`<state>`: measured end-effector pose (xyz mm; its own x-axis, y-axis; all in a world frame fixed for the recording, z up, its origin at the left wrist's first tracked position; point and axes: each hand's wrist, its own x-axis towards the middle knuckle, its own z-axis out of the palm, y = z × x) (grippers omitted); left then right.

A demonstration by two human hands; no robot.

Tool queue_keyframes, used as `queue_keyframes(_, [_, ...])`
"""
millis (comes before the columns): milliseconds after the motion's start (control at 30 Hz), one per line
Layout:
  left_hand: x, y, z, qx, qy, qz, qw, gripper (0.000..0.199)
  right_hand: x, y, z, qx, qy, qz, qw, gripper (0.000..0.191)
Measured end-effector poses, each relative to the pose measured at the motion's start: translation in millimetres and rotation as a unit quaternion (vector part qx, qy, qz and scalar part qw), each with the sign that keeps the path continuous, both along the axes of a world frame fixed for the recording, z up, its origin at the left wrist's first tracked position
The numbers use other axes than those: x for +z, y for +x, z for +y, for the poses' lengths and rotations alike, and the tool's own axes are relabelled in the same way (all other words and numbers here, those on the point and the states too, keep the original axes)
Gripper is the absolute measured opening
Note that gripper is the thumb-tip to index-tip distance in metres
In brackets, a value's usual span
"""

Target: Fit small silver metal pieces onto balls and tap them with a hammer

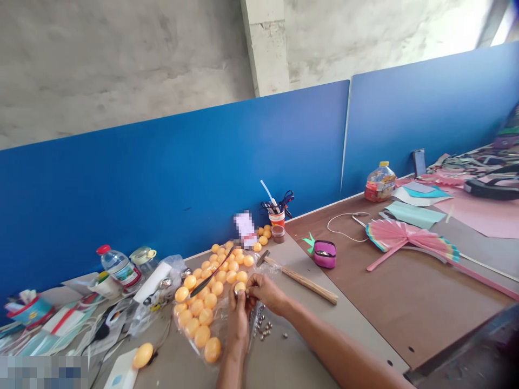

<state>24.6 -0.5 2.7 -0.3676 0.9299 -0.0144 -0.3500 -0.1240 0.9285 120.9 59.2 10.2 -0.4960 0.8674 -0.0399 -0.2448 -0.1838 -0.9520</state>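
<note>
1. The left hand (238,327), lower centre of the frame, grips a small round orange-and-silver piece (239,287) near its fingertips.
2. The right hand (264,292) has its fingers bent in at the piece's right side; whether they pinch a part cannot be told.
3. Handling (judged): light, smooth, likely thin-walled and liable to roll or dent. Hold by opposite sides with light pressure.
4. Small silvery metal beads (266,327) lie right of the left wrist; a sleeve could scatter them.
5. Glossy orange balls (206,316) on clear plastic crowd the left side, limiting leftward travel.
6. A wooden-handled hammer (310,284) lies beyond the right forearm, restricting movement there.
7. Farther: magenta zippered pouch (325,261), right of centre; red-and-white cup (277,218); blue partition panel (162,183).
</note>
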Motion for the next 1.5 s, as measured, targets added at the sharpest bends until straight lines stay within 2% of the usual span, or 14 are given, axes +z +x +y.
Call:
queue_keyframes(100, [9.8,2.3,0.1,-0.050,0.002,-0.077,0.996,0.039,10.9,11.6,3.9,0.034,-0.025,0.061,0.997,0.030])
queue_keyframes(200, [17.8,2.0,-0.1,-0.040,-0.001,-0.133,0.990,0.038,24.3,27.5,8.1,0.058,-0.016,0.075,0.995,0.029])
queue_keyframes(267, [20.5,1.0,-0.3,-0.025,-0.005,-0.155,0.988,0.039,30.1,37.3,11.3,0.075,0.017,0.041,0.996,0.022])
queue_keyframes(333, [21.7,0.3,-0.6,-0.018,-0.013,-0.166,0.986,0.040,32.3,45.3,14.7,0.094,0.070,-0.048,0.992,0.013])
queue_keyframes(400, [22.4,0.2,-1.1,-0.015,-0.025,-0.173,0.985,0.039,31.7,50.8,17.7,0.120,0.144,-0.175,0.966,0.005])
queue_keyframes(467, [22.8,0.1,-1.7,-0.020,-0.041,-0.181,0.982,0.039,29.4,53.4,19.6,0.148,0.218,-0.296,0.918,0.005])
queue_keyframes(567, [22.7,-1.0,-2.0,-0.027,-0.049,-0.189,0.980,0.036,25.1,52.9,19.8,0.160,0.278,-0.404,0.857,0.008])
queue_keyframes(667, [21.3,-2.8,-1.5,-0.026,-0.050,-0.190,0.980,0.032,22.3,49.8,17.2,0.154,0.294,-0.446,0.831,0.012])
queue_keyframes(767, [19.1,-3.7,-0.8,-0.050,-0.060,-0.200,0.977,0.034,22.3,46.7,12.6,0.150,0.319,-0.469,0.810,0.021])
queue_keyframes(900, [17.1,-3.4,-0.2,-0.068,-0.061,-0.197,0.976,0.038,24.9,43.9,6.6,0.135,0.358,-0.501,0.776,0.016])
queue_keyframes(967, [16.9,-3.3,0.2,-0.060,-0.059,-0.190,0.978,0.037,25.9,43.7,5.4,0.133,0.365,-0.499,0.775,0.017])
queue_keyframes(1267, [25.0,-2.0,-1.9,-0.023,-0.045,-0.195,0.980,0.029,27.6,49.9,10.1,0.116,0.353,-0.465,0.804,0.025])
queue_keyframes(1367, [27.7,-1.8,-2.8,-0.017,-0.049,-0.198,0.979,0.028,25.9,51.8,13.4,0.132,0.353,-0.465,0.801,0.023])
queue_keyframes(1500, [29.0,-2.0,-2.2,-0.011,-0.049,-0.204,0.978,0.025,21.4,55.5,18.6,0.141,0.357,-0.489,0.783,0.017])
